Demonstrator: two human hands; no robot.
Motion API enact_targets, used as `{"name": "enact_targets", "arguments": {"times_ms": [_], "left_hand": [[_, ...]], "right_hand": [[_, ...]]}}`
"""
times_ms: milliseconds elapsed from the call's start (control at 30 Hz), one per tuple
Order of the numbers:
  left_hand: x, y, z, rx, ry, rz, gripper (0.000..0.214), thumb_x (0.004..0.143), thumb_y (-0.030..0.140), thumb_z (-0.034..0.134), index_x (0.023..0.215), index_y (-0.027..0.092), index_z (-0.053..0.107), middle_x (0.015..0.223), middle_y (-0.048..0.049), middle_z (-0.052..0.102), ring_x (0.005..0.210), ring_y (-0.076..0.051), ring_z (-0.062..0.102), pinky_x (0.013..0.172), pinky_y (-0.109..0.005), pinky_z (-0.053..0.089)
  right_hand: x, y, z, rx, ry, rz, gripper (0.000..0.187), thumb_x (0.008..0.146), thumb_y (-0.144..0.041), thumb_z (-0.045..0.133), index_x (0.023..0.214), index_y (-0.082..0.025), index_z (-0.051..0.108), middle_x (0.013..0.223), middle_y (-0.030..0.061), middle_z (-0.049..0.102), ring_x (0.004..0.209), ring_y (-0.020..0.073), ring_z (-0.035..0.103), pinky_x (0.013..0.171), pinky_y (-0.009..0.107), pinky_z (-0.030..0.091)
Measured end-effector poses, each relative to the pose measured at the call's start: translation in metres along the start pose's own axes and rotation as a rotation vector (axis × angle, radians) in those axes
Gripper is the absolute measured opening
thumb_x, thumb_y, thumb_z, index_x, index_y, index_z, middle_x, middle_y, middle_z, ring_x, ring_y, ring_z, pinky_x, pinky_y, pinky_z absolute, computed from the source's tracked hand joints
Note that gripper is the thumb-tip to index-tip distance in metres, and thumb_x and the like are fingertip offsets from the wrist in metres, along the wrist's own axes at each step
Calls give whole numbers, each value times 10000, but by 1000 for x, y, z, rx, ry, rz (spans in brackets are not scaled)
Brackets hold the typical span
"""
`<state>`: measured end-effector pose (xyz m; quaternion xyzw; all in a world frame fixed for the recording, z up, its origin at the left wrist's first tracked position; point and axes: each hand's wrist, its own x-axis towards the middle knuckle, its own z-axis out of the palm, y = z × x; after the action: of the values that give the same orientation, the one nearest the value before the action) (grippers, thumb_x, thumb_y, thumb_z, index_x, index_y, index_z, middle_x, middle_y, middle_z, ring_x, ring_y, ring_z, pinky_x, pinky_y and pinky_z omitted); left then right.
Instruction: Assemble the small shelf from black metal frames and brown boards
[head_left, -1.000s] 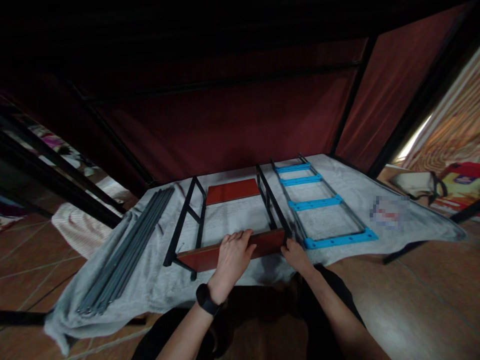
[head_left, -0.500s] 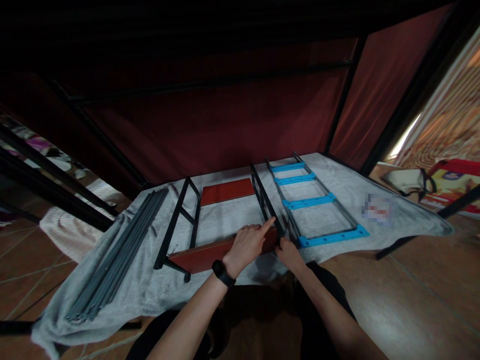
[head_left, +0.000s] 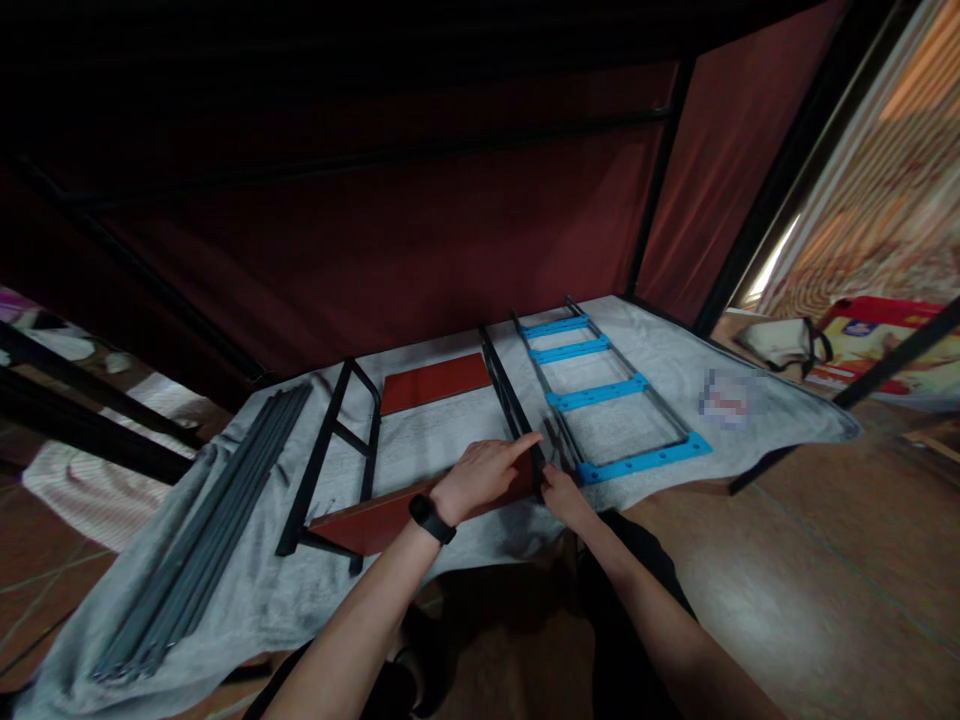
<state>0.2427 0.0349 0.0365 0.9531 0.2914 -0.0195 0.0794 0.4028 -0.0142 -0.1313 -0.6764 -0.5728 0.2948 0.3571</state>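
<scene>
A wooden board, red-brown, stands on edge between two black metal side frames. My left hand, with a black band on its wrist, is closed over the top of this board near its right end. One digit stretches against the right side frame. My right hand is closed at the near end of that frame, outside the joint with the board. Whatever its fingertips pinch is hidden. A second red-brown board spans the far part of the frames.
Grey metal tubes lie bundled at the left on a grey cloth. To the right is a ladder-like rack with blue crosspieces, beside a blurred small packet. A dark red panel stands behind. A red package sits far right.
The whole scene has slid a little to the left as my head turned right. Both hands keep about the same places on the board and frame.
</scene>
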Motion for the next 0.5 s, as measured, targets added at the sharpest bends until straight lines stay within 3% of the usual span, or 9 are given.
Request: {"name": "enact_targets", "arguments": {"times_ms": [167,300,500], "left_hand": [[-2,0,-1,15,15,-25,667,885,165,463,1502,347,284,1174,-34,687,1053,-238,648,906,-354,479],[-3,2,1,14,33,-25,652,885,158,463,1489,353,313,1199,-27,682,1073,-240,642,910,-358,479],[-3,0,-1,1,46,-59,667,880,172,489,1493,361,306,1166,-22,695,1052,-231,651,896,-342,485]], "right_hand": [[4,18,2,272,72,77,474,754,-72,370,1112,-154,670,1071,77,720,1052,202,646,985,336,474],[4,23,4,223,56,75,443,760,-73,385,1074,-160,685,1072,76,721,1052,193,650,998,322,457],[4,17,-7,183,13,119,380,725,-57,418,952,-159,706,968,68,726,960,189,661,882,288,496]]}}
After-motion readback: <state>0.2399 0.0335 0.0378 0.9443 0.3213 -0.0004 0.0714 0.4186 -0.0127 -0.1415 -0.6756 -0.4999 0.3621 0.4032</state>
